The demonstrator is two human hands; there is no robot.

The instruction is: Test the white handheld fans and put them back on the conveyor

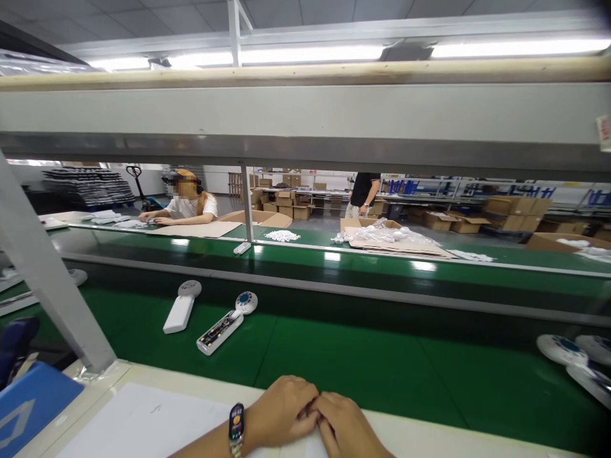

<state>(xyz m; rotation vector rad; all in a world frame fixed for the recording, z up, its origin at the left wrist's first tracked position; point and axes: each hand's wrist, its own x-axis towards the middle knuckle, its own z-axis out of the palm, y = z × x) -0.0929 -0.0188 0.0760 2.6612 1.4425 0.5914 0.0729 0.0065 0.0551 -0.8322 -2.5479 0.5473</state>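
Open-cased white handheld device [220,332] lies on the green conveyor belt [334,356], ahead and left of my hands, its open side up so that the circuit board shows. Beside it, a closed white handheld device [179,314] rests with its round head likewise away from me, probably leaving both handles easier to reach. My left hand [286,407] and right hand [347,421] touch at the fingers, propped at the cream ledge [415,434]; I cannot tell whether they enclose anything. Farther off, small white parts [282,236] sit heaped, perhaps to stay together.
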